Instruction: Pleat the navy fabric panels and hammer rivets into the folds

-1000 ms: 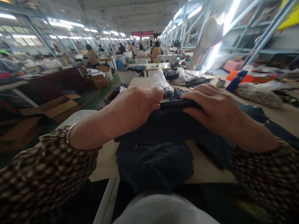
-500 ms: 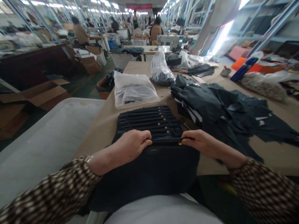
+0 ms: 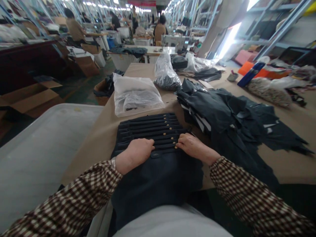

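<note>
A stack of overlapping dark zippered panels (image 3: 148, 126) lies in front of me, their zipper edges in stepped rows with small gold-coloured pulls. The nearest dark panel (image 3: 160, 177) drapes down towards my lap and bears a small label patch (image 3: 155, 154) near its zipper. My left hand (image 3: 137, 152) is closed, thumb and fingers pinching that panel's top edge left of the patch. At the edge's right part, beside the gold-coloured pull, my right hand (image 3: 194, 145) also pinches it. The fingertips' exact hold is partly hidden.
Dark cut pieces (image 3: 222, 108) are heaped on the brown-covered table (image 3: 86, 154) at the right. A translucent plastic bag (image 3: 138, 95) lies beyond the stack. Left stands a large white bin (image 3: 49, 138), with an open cardboard box (image 3: 32, 98) behind it. Several people sit further back.
Both hands have brought the nearest panel's zipper edge down onto the stack. My right hand has moved left, closer to my left hand. The view has shifted slightly.
</note>
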Action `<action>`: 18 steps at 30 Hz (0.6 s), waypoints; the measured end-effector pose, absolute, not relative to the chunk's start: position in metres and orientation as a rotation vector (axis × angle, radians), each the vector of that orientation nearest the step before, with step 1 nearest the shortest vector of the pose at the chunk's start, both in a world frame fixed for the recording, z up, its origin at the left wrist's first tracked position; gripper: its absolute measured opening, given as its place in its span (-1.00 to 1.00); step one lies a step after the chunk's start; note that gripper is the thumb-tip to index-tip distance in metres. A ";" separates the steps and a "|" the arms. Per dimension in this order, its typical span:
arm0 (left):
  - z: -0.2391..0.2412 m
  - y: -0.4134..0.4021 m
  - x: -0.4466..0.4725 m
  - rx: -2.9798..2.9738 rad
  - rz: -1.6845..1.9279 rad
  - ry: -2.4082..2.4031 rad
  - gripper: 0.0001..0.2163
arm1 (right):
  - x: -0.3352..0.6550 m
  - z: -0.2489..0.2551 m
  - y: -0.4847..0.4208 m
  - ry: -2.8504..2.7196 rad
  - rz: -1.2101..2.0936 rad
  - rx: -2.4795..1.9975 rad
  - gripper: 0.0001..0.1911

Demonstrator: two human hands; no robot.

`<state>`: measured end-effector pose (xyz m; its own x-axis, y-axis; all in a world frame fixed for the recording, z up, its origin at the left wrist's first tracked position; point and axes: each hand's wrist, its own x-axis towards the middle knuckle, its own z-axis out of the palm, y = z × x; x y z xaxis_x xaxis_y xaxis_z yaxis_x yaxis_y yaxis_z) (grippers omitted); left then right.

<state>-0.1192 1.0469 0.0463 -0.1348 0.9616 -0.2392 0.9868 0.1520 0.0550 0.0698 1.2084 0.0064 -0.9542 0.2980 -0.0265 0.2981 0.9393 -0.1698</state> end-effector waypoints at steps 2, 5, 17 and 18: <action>0.050 1.044 -0.105 2.048 -0.146 2.262 -0.81 | 0.069 0.009 1.205 3.077 -0.153 0.409 -0.74; 0.042 1.038 -0.082 2.340 -0.006 2.110 -0.74 | 0.068 0.013 1.198 3.043 -0.040 0.304 -0.76; -0.027 1.024 -0.082 2.531 0.096 1.989 -0.47 | 0.130 0.092 1.336 3.105 -0.370 1.623 -0.72; -0.027 1.024 -0.083 2.551 0.092 2.001 -0.48 | 0.134 0.094 1.353 3.048 -0.354 1.687 -0.69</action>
